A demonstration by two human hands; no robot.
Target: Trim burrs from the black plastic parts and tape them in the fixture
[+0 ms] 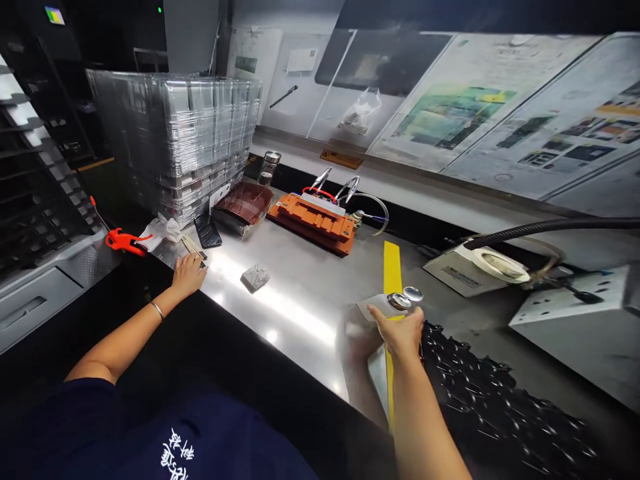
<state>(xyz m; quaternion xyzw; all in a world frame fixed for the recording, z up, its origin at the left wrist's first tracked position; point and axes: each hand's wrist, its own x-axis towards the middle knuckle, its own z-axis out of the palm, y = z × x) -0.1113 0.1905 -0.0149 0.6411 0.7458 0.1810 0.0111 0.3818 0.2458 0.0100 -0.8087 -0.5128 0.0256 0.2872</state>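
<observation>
My right hand (pixel 403 330) is wrapped around a translucent white bottle (pixel 373 307) with a round metal top and a raised, hinged-looking disc lid. The bottle is over the yellow strip (pixel 393 263) on the metal bench. My left hand (pixel 189 275) lies on the bench's left front edge, fingers stretched out. Its fingertips are beside some thin beige strips (pixel 191 247), and whether they touch them I cannot tell. A small grey folded cloth or packet (pixel 255 278) sits between my hands. Right of my right hand, many small glossy black parts (pixel 495 393) are spread out.
Stacked clear plastic trays (pixel 205 127) rise at the back left, near a brown plastic-wrapped packet (pixel 245 203) and a black phone-like object (pixel 207 230). An orange fixture (pixel 313 220) stands at the back. A red air gun (pixel 125 241) is at the left edge, a grey box device (pixel 475 270) at right.
</observation>
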